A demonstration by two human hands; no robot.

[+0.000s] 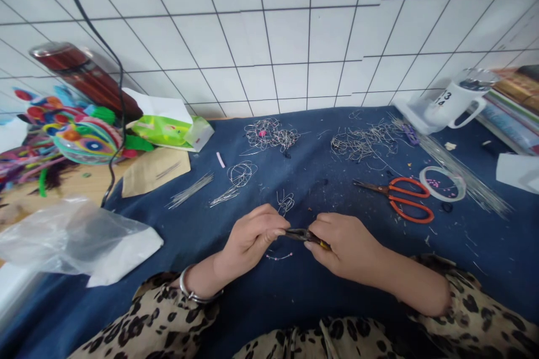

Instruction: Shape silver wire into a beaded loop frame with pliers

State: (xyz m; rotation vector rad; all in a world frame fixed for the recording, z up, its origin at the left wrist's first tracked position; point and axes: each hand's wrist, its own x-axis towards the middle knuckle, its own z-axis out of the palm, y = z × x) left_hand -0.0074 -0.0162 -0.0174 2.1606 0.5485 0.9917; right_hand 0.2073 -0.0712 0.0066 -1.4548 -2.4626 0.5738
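My right hand (343, 244) is closed round the handles of a pair of pliers (300, 234) with dark jaws. The jaws point left and meet the fingertips of my left hand (252, 238). Those fingertips are pinched together on a thin wire, mostly hidden by the fingers. Just beyond them, a small looped bunch of silvery wire (286, 202) shows; whether it joins the held piece I cannot tell. Below the fingers curves a short wire with pink beads (278, 257). Orange-handled scissors (406, 199) lie to the right of my right hand.
Tangled wires (269, 136) lie at the back of the blue cloth (202, 258), with another wire tangle (362, 143) beside them. Straight wires (463, 174), a clear ring (442, 184) and a white mug (457, 104) are right. Left stand a red flask (90, 78) and plastic bag (80, 235).
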